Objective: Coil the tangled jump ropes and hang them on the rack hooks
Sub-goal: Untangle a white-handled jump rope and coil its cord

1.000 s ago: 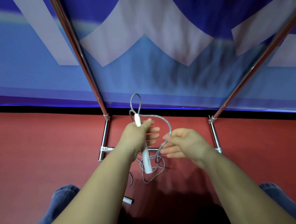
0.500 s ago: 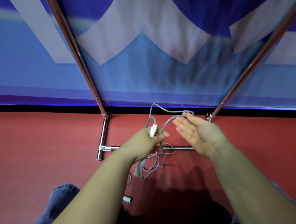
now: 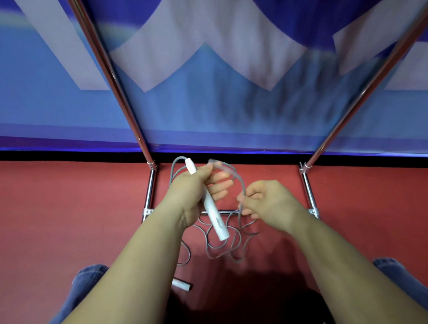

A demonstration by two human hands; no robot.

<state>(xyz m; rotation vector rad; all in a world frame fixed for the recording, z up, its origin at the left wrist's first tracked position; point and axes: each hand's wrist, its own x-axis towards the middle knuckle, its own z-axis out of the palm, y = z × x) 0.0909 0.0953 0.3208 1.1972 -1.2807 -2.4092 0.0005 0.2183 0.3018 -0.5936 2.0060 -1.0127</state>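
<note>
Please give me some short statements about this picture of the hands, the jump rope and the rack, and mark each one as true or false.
1. The left hand holds a white handle in its grip. True.
2. The right hand is flat and touches nothing. False: its fingers pinch the grey rope.
3. Part of the rope lies in loose loops on the red floor. True.
4. The rope already hangs on a rack hook. False: it is in the hands and on the floor; no hook is in view.
5. A second handle lies on the floor near the left arm. True.
6. The rack stands on green grass. False: its base stands on the red floor.
</note>
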